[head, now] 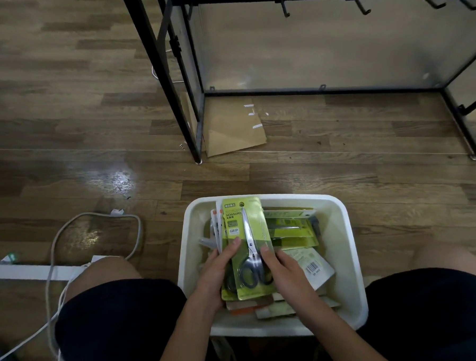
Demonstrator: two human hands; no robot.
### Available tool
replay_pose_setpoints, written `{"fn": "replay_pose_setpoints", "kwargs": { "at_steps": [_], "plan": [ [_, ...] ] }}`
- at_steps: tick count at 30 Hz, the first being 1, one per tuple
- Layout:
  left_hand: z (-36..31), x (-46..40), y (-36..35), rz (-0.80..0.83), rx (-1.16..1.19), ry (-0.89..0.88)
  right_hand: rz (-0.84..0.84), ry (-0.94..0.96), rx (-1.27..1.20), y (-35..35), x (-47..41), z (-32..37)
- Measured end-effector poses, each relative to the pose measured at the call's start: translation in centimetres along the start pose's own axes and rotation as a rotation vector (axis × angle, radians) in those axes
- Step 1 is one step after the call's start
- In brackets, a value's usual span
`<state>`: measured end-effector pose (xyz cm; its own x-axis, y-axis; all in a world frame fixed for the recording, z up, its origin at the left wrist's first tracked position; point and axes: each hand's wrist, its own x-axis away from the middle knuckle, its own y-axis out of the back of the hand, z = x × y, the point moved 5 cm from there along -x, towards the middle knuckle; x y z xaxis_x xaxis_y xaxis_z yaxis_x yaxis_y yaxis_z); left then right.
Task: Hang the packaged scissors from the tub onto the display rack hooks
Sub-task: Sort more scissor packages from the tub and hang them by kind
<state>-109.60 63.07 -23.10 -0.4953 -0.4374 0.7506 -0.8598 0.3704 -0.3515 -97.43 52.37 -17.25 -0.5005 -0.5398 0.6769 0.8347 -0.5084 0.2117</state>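
A white tub sits on the floor between my knees and holds several packaged scissors. Both hands grip a small stack of green scissor packs held upright over the tub's left half. My left hand wraps the stack's left edge, thumb on the front. My right hand holds the right edge, thumb on the front pack. The black display rack stands beyond, with bare hooks along its top bar.
A flat brown cardboard piece lies by the rack's left leg. A grey cable loops on the wooden floor at left, beside a white strip. My knees flank the tub.
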Motion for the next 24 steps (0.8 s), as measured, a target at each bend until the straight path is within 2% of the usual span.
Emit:
{"fn": "replay_pose_setpoints", "kwargs": {
  "at_steps": [5, 11, 24],
  "plan": [
    [-2.8, 4.2, -1.5, 0.039, -0.018, 0.049, -0.017, -0.072, -0.039, 0.7, 3.5, 2.9],
    [-9.5, 12.2, -6.5, 0.066, -0.016, 0.063, -0.080, -0.133, -0.120, 3.2, 9.8, 9.6],
    [-24.7, 31.4, -17.6, 0.168, -0.078, 0.023, -0.150, -0.067, -0.293, 9.8, 28.3, 27.1]
  ]
}}
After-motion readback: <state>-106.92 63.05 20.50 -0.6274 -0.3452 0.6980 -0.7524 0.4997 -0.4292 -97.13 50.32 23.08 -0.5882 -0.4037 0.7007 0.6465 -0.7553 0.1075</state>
